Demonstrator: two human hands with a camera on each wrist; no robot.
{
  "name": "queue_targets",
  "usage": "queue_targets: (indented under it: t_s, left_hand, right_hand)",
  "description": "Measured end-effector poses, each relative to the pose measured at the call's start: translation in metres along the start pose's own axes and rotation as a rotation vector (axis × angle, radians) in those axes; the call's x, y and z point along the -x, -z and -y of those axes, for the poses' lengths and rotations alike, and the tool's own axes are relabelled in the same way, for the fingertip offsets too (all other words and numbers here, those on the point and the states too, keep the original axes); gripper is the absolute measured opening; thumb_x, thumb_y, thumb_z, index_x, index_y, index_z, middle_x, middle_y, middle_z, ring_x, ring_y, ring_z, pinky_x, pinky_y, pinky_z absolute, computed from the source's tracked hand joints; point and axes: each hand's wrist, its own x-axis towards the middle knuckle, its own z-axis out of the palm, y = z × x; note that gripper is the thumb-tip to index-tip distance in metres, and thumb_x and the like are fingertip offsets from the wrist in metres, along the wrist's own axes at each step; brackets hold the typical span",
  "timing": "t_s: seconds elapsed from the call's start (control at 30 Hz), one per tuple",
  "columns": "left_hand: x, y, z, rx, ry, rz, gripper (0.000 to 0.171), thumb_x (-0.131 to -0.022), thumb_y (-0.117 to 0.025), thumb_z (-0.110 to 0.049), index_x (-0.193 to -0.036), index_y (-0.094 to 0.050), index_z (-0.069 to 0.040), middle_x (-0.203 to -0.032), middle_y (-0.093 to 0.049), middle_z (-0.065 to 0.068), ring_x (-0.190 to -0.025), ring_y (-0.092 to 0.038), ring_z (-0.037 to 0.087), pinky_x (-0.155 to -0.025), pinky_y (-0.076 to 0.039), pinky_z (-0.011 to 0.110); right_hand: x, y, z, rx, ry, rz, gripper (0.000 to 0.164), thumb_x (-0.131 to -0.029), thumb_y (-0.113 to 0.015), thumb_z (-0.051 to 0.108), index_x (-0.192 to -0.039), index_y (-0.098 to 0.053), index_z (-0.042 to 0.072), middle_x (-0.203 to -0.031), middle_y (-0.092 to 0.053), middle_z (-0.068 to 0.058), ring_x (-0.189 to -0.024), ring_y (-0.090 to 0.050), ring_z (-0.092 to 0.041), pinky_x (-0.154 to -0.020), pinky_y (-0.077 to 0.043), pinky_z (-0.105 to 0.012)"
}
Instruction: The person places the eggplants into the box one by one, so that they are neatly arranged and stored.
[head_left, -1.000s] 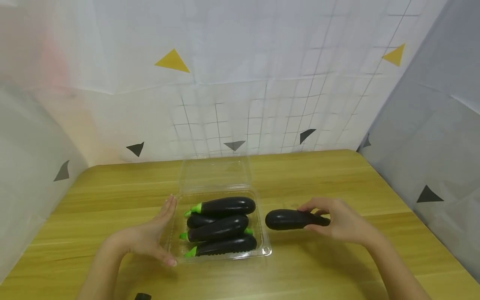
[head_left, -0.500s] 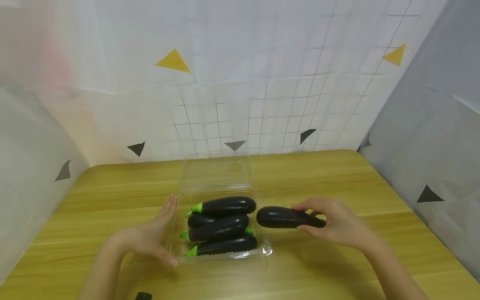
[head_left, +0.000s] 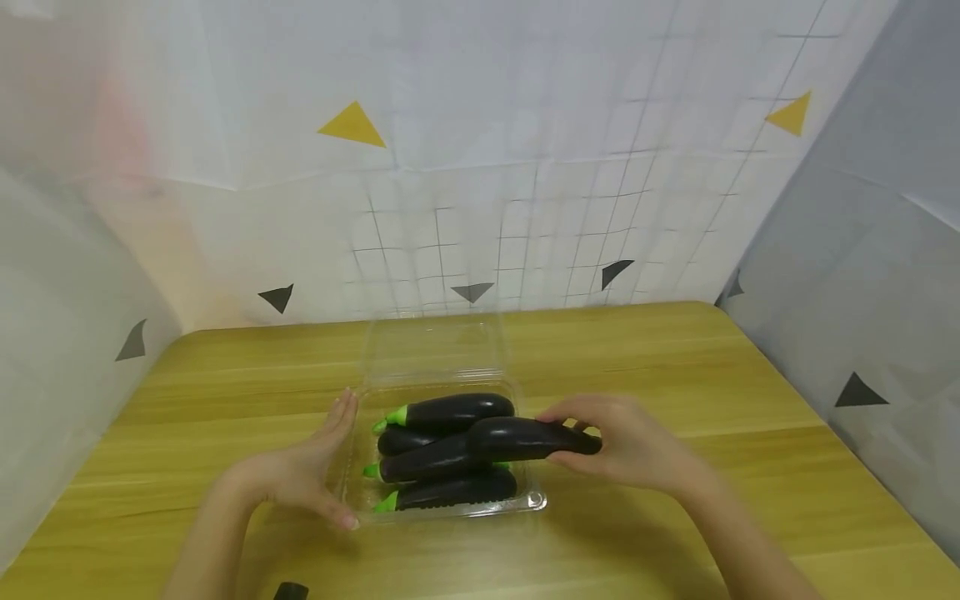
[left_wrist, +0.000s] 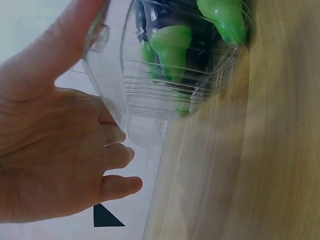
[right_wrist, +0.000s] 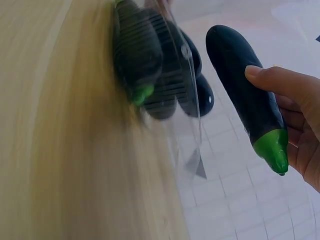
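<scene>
My right hand (head_left: 633, 446) pinches a dark eggplant (head_left: 517, 439) between thumb and fingers near its stem end. In the right wrist view, the held eggplant (right_wrist: 242, 82) shows a green cap and hangs above the container's rim. It overlaps the container's right part in the head view. The clear plastic container (head_left: 536, 500) holds several eggplants (head_left: 453, 410), most with green stems towards the left. My left hand (head_left: 303, 479) is spread at the container's left side, thumb near the front corner. Left wrist view: the fingers (left_wrist: 117, 156) lie loosely extended beside the clear wall.
The container's hinged lid (head_left: 435, 346) lies back, away from me, on the wooden table (head_left: 637, 350). A small black object (head_left: 291, 591) shows at the bottom edge. White wall sheets (head_left: 480, 208) with triangles stand behind the table and at its sides.
My right hand has carried the eggplant leftward, from beside the container to over its right part. The left hand and the container have stayed in place.
</scene>
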Motion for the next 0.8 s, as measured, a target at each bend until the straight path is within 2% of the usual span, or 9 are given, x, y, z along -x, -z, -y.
queue_targets:
  t_s: [0.27,0.5,0.8]
  left_hand:
    - [0.000,-0.001,0.002,0.000,-0.002,0.001,0.143,-0.065,-0.087,-0.034,-0.146,0.028,-0.007,-0.149,0.036,0.018,-0.138,0.022,0.046,-0.107,-0.001,0.066]
    - [-0.001,0.000,0.001,-0.011,-0.004,0.004,0.143,-0.066,-0.087,-0.034,-0.146,0.028,-0.006,-0.149,0.036,0.018,-0.138,0.022,0.045,-0.107,-0.002,0.066]
    - [0.001,0.000,-0.001,-0.018,-0.018,0.005,0.142,-0.066,-0.087,-0.033,-0.146,0.027,-0.005,-0.149,0.036,0.019,-0.138,0.022,0.045,-0.106,-0.002,0.067]
  right_hand:
    - [-0.025,-0.009,0.013,0.001,0.071,0.007,0.040,-0.075,-0.083,0.016,-0.111,-0.068,0.012,-0.104,-0.069,0.006,-0.085,-0.064,-0.005,-0.072,-0.052,-0.016]
    - [-0.038,-0.013,0.025,-0.010,0.034,0.030,0.038,-0.078,-0.081,0.019,-0.112,-0.068,0.013,-0.107,-0.069,0.006,-0.087,-0.064,-0.004,-0.072,-0.053,-0.020]
    - [-0.046,-0.020,0.029,-0.026,0.058,0.033,0.037,-0.079,-0.080,0.018,-0.114,-0.068,0.013,-0.108,-0.069,0.004,-0.095,-0.065,-0.009,-0.078,-0.054,-0.026]
